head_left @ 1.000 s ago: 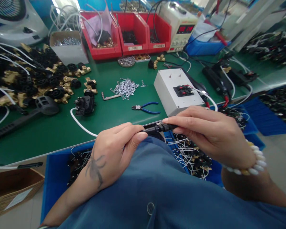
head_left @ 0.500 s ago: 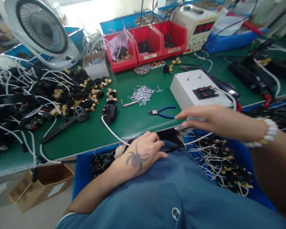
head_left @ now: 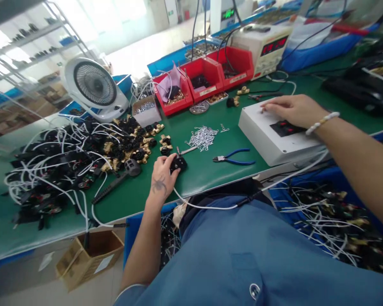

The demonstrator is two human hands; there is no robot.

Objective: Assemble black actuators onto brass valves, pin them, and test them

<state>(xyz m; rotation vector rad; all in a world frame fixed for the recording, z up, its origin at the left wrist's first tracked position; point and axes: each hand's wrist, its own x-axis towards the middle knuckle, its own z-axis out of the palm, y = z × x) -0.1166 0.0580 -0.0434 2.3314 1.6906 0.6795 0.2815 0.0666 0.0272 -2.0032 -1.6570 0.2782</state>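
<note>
My left hand (head_left: 163, 176) has its fingers and thumb closed around a small black part (head_left: 180, 163) at the table's front. A white cable (head_left: 207, 207) runs from that part across my lap to a dark connector (head_left: 245, 200). My right hand (head_left: 290, 108) lies over a white control box (head_left: 258, 134), its fingertips pinched at a toggle switch (head_left: 262, 109) on the top face. Beneath that palm are black and red terminals (head_left: 287, 127), partly covered. Blue-handled cutting pliers (head_left: 232, 157) lie between the hands, and behind them is a pile of metal clips (head_left: 202, 138).
To the left spreads a heap of black parts with white cables (head_left: 60, 170) and brass fittings. A fan (head_left: 95, 85), red bins (head_left: 207, 80) and a power supply (head_left: 264, 49) stand at the back. Blue crates of parts (head_left: 338, 229) sit below the edge beside a cardboard box (head_left: 86, 257).
My left hand has moved from my lap forward to the black part and closed on it. My right hand has moved forward onto the control box's switch. The view has shifted left and upward.
</note>
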